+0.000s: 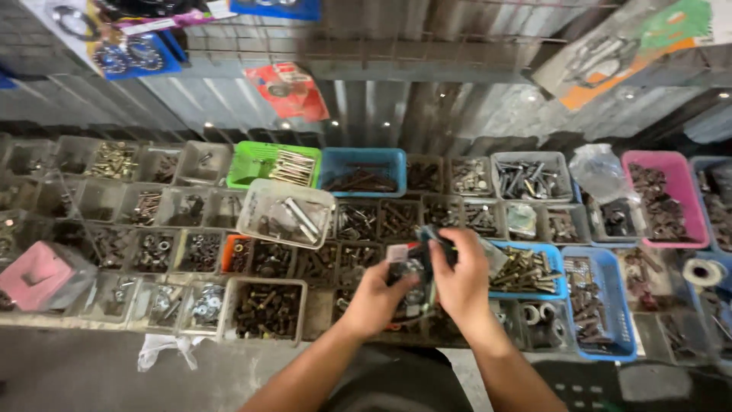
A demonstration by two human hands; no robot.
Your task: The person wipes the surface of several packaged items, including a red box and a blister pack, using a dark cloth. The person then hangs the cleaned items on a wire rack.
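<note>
My left hand [375,297] and my right hand [460,276] meet over the middle bins and together hold a small clear plastic bag [412,281] with metal washers or rings inside. The left hand grips its lower left side. The right hand's fingers pinch the bag's top, where a dark strip sticks out. Below the hands lie small bins of dark bolts and nuts [358,259].
Rows of small trays with screws, bolts and nuts fill the bench: a green tray [255,159], blue trays [387,162] [608,267], a pink tray [673,164], a clear tub [259,206]. A pink block [34,275] lies left. Packaged parts hang on the corrugated wall.
</note>
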